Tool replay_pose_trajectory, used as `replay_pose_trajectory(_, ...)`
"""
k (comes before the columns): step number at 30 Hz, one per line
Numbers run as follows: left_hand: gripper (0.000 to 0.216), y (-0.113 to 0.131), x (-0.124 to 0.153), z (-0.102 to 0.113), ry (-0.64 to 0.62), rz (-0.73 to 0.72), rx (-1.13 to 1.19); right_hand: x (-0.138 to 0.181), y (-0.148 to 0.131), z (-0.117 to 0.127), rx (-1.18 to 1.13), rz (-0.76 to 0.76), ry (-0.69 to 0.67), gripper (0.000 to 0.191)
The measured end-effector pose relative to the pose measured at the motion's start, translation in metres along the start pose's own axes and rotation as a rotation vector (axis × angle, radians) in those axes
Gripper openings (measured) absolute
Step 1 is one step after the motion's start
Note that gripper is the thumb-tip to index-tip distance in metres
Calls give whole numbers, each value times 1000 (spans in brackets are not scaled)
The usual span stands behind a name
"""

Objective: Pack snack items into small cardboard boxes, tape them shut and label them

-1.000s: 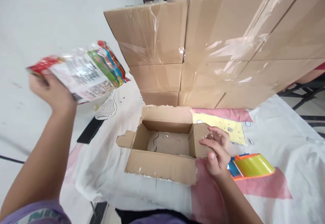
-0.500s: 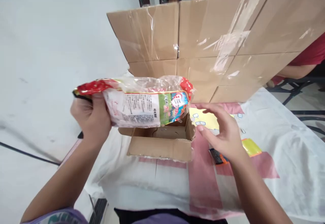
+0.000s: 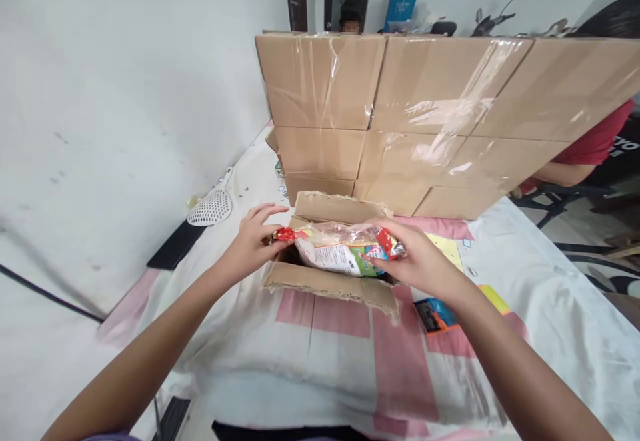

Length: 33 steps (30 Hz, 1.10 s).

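Note:
A plastic food packet [image 3: 330, 256], clear on top with red ends and a printed white, green and blue label, lies lengthwise in the mouth of a small open cardboard box [image 3: 325, 280]. My left hand [image 3: 255, 240] pinches the packet's red left end between thumb and finger, its other fingers stretched over the box's left side. At the other end, my right hand [image 3: 417, 258] grips the red right corner, thumb against the label. The box's front and back flaps are folded outward. Its inside is mostly hidden under the packet.
A large taped cardboard panel [image 3: 420, 94] stands behind the box. Right of the box lie a blue, black and orange packet [image 3: 435, 314] and a yellow piece [image 3: 495, 298]. A white perforated fly swatter [image 3: 213, 206] lies by the left wall. People are partly visible beyond the panel.
The packet has come down from above the box into its opening and lies level. My right hand has closed on its right end; my left hand has moved right and lower with it.

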<state>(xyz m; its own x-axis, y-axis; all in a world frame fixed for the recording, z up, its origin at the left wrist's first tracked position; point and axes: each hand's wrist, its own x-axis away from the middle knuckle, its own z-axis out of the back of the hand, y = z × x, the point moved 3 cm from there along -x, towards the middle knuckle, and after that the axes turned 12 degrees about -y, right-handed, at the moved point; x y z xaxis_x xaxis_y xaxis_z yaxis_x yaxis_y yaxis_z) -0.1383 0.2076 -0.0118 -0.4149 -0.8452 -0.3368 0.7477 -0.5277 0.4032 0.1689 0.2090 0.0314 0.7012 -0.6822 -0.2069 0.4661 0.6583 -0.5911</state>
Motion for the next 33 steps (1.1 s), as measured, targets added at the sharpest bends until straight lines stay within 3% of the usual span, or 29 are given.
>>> replay_pose_trajectory(4,17,-1,16,10,201,17,-36,-14,2,-13,-20,32,31,43)
replay_pose_trajectory(6,15,-1,18,10,188,50,-71,-23,9,-25,-27,2,-2,40)
replay_pose_trajectory(8,17,-2,17,5,69,103,-98,-29,14,-38,21,-21,-126,36)
replay_pose_trajectory(10,32,-1,16,2,-67,98,-109,-30,14,-45,77,-12,-242,41)
replay_pose_trajectory(13,50,9,17,1,-297,-63,-97,-25,3,-37,77,15,-276,66)
replay_pose_trajectory(16,49,24,21,2,-490,-172,-74,-12,-7,-21,101,66,-279,52)
replay_pose_trajectory(19,55,34,23,2,-544,-171,-85,7,-2,-16,209,44,-143,35)
replay_pose_trajectory(22,50,38,24,6,-536,-202,-84,34,17,-21,170,-76,207,46)
replay_pose_trajectory(25,39,26,29,16,-373,-231,-35,59,39,-36,-137,-105,419,49)
replay_pose_trajectory(26,35,18,34,18,-234,-188,-7,65,44,-41,-244,-85,446,51)
replay_pose_trajectory(28,29,-6,50,19,161,10,80,72,49,-51,-357,-47,442,55)
replay_pose_trajectory(30,34,-30,75,4,502,215,227,72,48,-59,-303,-14,338,58)
replay_pose_trajectory(31,47,-39,86,-9,541,232,326,70,46,-62,-240,6,249,59)
replay_pose_trajectory(33,95,-44,100,-38,391,100,437,63,42,-68,-95,61,83,59)
